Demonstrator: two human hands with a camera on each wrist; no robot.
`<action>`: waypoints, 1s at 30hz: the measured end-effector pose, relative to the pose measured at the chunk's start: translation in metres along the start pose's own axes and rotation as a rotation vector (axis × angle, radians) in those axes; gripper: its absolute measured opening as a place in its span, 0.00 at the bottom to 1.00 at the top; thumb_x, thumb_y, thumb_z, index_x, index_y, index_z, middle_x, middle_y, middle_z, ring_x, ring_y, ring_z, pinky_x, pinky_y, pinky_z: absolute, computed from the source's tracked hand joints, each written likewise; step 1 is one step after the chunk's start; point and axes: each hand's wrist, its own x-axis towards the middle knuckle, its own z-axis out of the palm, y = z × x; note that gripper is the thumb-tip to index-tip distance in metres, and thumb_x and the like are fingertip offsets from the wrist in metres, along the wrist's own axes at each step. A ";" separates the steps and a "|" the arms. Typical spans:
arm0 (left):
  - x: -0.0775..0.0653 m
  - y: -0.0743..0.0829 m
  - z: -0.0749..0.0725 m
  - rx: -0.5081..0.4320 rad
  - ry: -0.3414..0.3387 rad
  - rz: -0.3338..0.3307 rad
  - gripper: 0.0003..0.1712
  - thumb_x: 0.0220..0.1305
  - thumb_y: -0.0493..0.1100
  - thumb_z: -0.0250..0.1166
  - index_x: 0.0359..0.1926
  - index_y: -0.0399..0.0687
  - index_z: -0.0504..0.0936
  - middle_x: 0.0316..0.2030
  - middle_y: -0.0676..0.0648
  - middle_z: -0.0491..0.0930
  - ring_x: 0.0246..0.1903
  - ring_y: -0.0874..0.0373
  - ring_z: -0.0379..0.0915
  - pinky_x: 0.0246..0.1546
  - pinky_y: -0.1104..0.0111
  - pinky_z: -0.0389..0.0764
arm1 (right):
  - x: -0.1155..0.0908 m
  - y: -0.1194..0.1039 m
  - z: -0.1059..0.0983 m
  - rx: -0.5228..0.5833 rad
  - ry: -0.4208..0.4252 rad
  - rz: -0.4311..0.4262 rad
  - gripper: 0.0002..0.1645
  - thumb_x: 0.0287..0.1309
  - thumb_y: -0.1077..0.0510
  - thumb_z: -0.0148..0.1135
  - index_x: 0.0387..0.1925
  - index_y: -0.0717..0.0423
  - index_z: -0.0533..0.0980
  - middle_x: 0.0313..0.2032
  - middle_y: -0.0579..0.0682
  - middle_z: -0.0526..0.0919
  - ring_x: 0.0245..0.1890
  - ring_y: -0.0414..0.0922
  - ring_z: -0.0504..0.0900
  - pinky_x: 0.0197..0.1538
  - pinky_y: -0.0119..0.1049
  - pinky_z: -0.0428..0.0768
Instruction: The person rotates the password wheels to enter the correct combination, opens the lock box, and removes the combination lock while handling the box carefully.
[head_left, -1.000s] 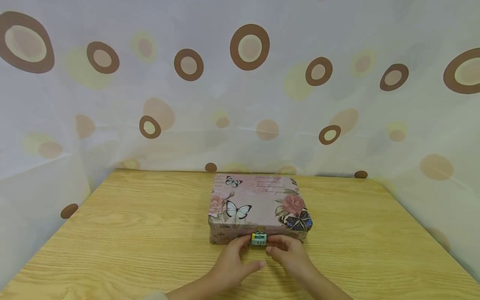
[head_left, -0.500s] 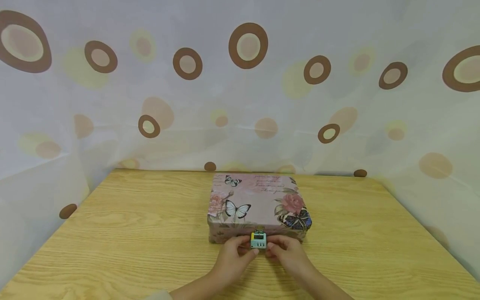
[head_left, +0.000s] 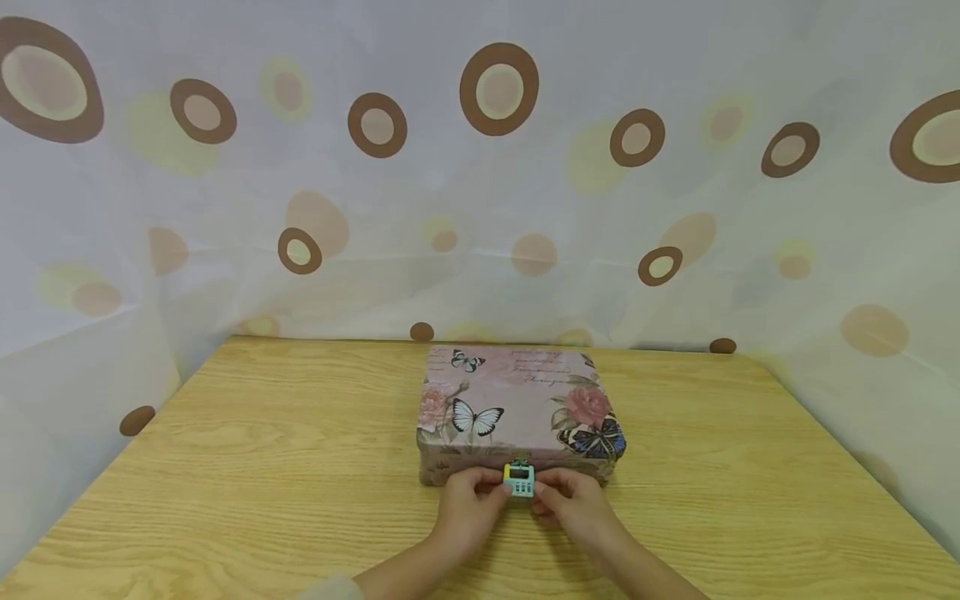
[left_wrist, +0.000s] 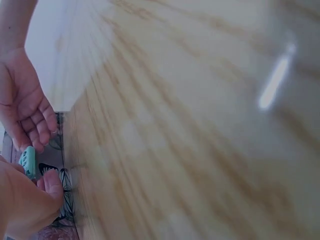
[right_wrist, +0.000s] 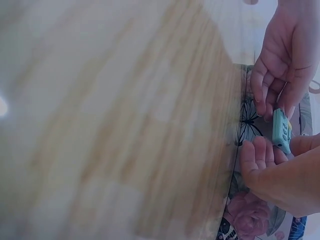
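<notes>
Both hands meet at the padlock (head_left: 519, 483) on the box's near side!

Starting at the left, a pale patterned sheet (head_left: 450, 292) runs up that side, then along the far edge and round to the right, and the wood-grain table (head_left: 225, 467) spreads out below it. At the near edge, a light sleeve (head_left: 330, 588) just shows, and out of it comes the left hand (head_left: 467, 510), thumb and forefinger clamped on the padlock's left end.

Behind it sits the pink box (head_left: 517, 417), flat on the table with its lid down, a white butterfly printed at the left. And here is the padlock, mid-front, light teal with a yellow strip on its left, its dials turned to the near side, right by a small latch (head_left: 521, 457); whether its shackle is fastened, I can't tell.

Over on the right, the right hand (head_left: 581, 504) has thumb and forefinger clamped on the padlock's other end. Just beyond it, a rose and a blue-and-black butterfly fill the lid's right corner.
</notes>
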 end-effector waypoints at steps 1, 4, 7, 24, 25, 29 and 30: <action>0.000 0.001 0.001 -0.013 0.011 -0.006 0.08 0.55 0.32 0.63 0.34 0.26 0.80 0.28 0.40 0.81 0.29 0.60 0.75 0.26 0.77 0.78 | 0.000 0.000 0.000 0.000 0.001 0.002 0.14 0.62 0.64 0.52 0.42 0.74 0.73 0.28 0.53 0.80 0.29 0.40 0.78 0.35 0.37 0.83; 0.001 0.002 0.002 -0.064 0.020 -0.038 0.08 0.55 0.31 0.62 0.33 0.24 0.79 0.25 0.39 0.80 0.27 0.60 0.76 0.26 0.74 0.81 | 0.000 -0.001 0.001 0.006 0.005 0.011 0.14 0.61 0.65 0.52 0.42 0.74 0.73 0.29 0.53 0.80 0.28 0.40 0.78 0.35 0.37 0.83; 0.001 0.002 0.004 -0.108 0.012 -0.073 0.08 0.56 0.29 0.61 0.34 0.22 0.77 0.24 0.39 0.80 0.26 0.59 0.78 0.27 0.69 0.84 | 0.000 -0.002 0.002 0.022 0.009 0.024 0.13 0.62 0.65 0.52 0.42 0.74 0.73 0.28 0.53 0.80 0.28 0.40 0.78 0.34 0.36 0.83; 0.004 -0.001 0.007 -0.144 0.020 -0.092 0.06 0.55 0.26 0.60 0.34 0.20 0.77 0.24 0.37 0.80 0.25 0.57 0.79 0.29 0.66 0.86 | 0.002 -0.003 0.002 0.036 0.006 0.050 0.12 0.61 0.66 0.51 0.42 0.74 0.72 0.27 0.52 0.78 0.27 0.40 0.76 0.32 0.34 0.82; 0.004 -0.001 0.007 -0.144 0.021 -0.092 0.06 0.55 0.26 0.60 0.33 0.20 0.77 0.24 0.36 0.80 0.25 0.57 0.79 0.29 0.66 0.86 | 0.002 -0.004 0.002 0.038 0.006 0.051 0.12 0.61 0.66 0.51 0.42 0.74 0.72 0.26 0.52 0.78 0.26 0.40 0.76 0.32 0.34 0.82; 0.004 -0.002 0.008 -0.143 0.024 -0.089 0.06 0.56 0.26 0.60 0.33 0.20 0.77 0.24 0.36 0.80 0.25 0.56 0.79 0.28 0.66 0.86 | 0.002 -0.003 0.002 0.037 0.006 0.049 0.12 0.61 0.66 0.51 0.41 0.74 0.72 0.26 0.51 0.78 0.26 0.40 0.76 0.31 0.33 0.81; 0.005 -0.002 0.008 -0.143 0.024 -0.088 0.06 0.56 0.26 0.60 0.33 0.20 0.77 0.24 0.36 0.80 0.25 0.56 0.79 0.28 0.65 0.86 | 0.003 -0.003 0.002 0.036 0.005 0.045 0.12 0.61 0.66 0.51 0.41 0.75 0.72 0.26 0.51 0.78 0.26 0.40 0.76 0.31 0.33 0.81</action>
